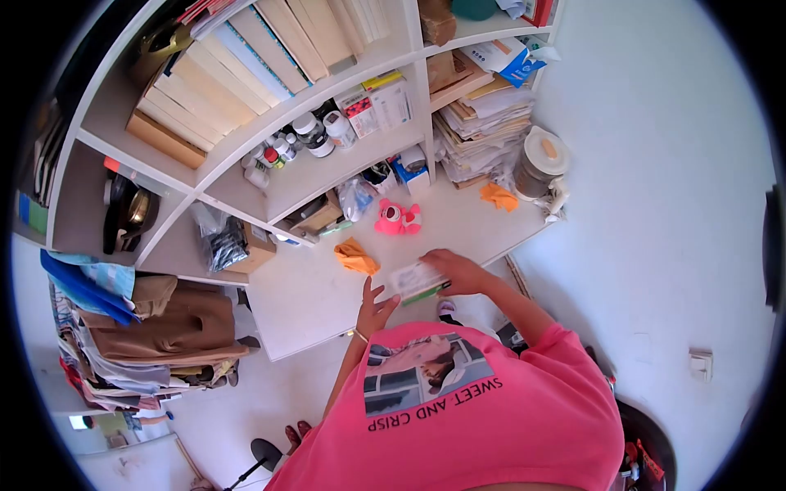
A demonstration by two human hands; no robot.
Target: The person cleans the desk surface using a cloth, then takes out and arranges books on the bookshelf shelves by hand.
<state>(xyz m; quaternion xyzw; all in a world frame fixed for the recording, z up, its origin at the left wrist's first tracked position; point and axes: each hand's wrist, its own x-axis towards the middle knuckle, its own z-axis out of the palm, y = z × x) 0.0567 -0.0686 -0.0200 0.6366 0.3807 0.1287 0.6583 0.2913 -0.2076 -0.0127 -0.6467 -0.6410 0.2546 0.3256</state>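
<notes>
A white, flat rectangular box with a green edge strip is held over the near edge of a white desk, closer to the wearer than the bright pink plush bear, which serves as landmark here. The box's right end is gripped by the right hand, its fingers closed along the far side. The print on the box is blurred and cannot be read.

The left hand is held at the opposite end of the box, its fingers spread wide, with the thumb nearest to the box; whether contact is made cannot be told.

A crumpled orange cloth is seen on the desk to the near left of the bear, and a second orange cloth to its right. Beyond that second cloth, farther right of the bear, a clear cylindrical container with a cream lid is placed beside a tall, uneven stack of papers. Behind the bear, a small blue and white box is stood under a white shelf, on which a dark bottle with a white cap is kept among other bottles.
</notes>
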